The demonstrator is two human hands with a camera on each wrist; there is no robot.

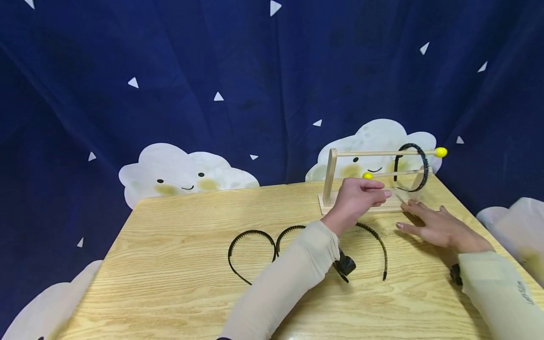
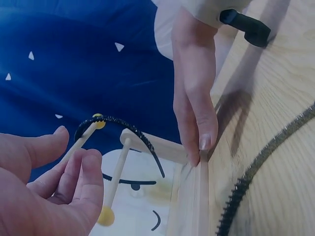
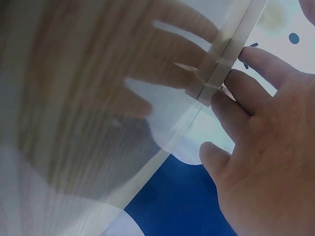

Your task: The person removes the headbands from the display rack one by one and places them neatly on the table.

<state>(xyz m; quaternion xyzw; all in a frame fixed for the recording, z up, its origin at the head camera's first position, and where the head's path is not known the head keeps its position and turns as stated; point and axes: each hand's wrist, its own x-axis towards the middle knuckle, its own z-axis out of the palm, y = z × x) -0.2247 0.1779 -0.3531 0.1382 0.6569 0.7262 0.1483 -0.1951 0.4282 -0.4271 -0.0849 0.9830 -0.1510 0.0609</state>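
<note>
A wooden stand [image 1: 330,177] with two rods tipped by yellow balls stands at the back right. One black headband [image 1: 425,167] hangs on its upper rod near the yellow end. My left hand [image 1: 359,203] is raised in front of the stand, its fingers loosely bent; in the left wrist view the thumb is apart from the fingers, with nothing between them. With fingers extended, my right hand [image 1: 442,229] touches the front edge of the stand's base [image 3: 231,49] near its right end.
On the wooden table [image 1: 170,264] lie more black headbands: one at the left [image 1: 252,231], a middle one [image 1: 291,227] partly behind my left sleeve, and one at the right [image 1: 380,241]. A blue curtain [image 1: 238,56] with clouds hangs behind the table.
</note>
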